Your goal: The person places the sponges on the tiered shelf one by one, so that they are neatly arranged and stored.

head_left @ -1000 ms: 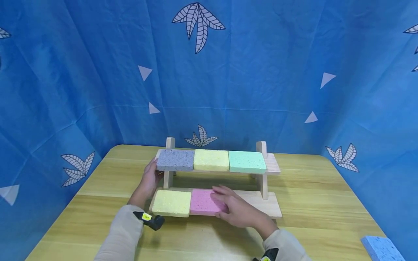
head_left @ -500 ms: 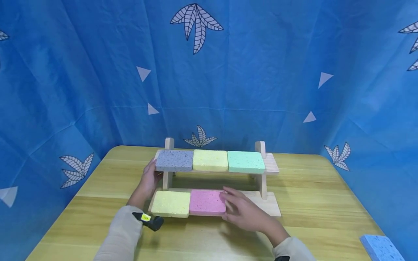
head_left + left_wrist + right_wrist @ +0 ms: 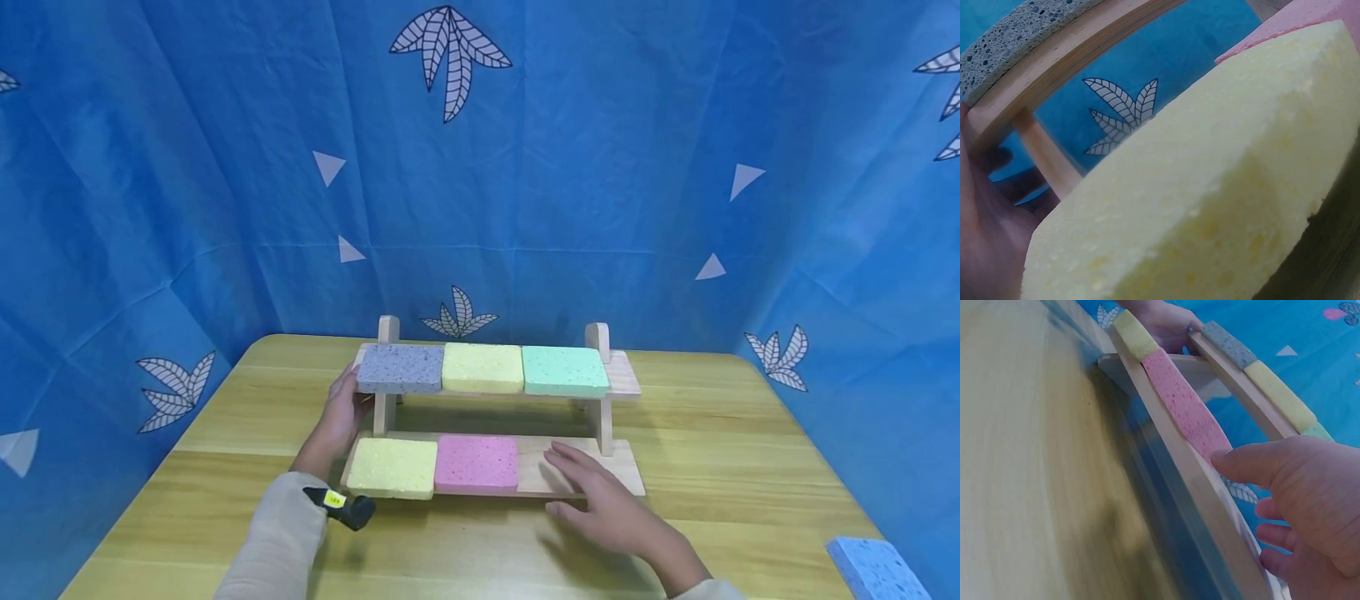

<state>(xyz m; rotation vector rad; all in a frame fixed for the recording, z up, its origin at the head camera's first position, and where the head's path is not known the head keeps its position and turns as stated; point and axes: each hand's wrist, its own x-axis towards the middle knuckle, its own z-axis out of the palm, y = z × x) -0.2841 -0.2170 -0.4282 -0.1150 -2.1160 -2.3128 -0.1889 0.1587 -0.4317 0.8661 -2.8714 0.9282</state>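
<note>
A two-tier wooden rack (image 3: 624, 374) stands on the table. On its upper board lie a grey-purple sponge (image 3: 401, 367), a yellow sponge (image 3: 483, 367) and a mint-green sponge (image 3: 565, 371), side by side. The lower board carries a second yellow sponge (image 3: 393, 467) at the left and a pink sponge (image 3: 476, 462) beside it. My left hand (image 3: 341, 419) grips the upper board's left end, its fingers (image 3: 1019, 184) partly behind the wood. Holding nothing, my right hand (image 3: 603, 502) hovers by the bare right part of the lower board, fingers loosely spread.
A blue sponge (image 3: 877, 568) lies at the table's (image 3: 750, 533) right edge, partly out of view. Blue patterned cloth (image 3: 585, 167) hangs behind the table and along both sides. The rack's uprights (image 3: 597, 342) rise above the upper board.
My right hand has let go of the pink sponge and moved right and slightly toward me. The pink sponge stays against the yellow one. My left hand keeps its place.
</note>
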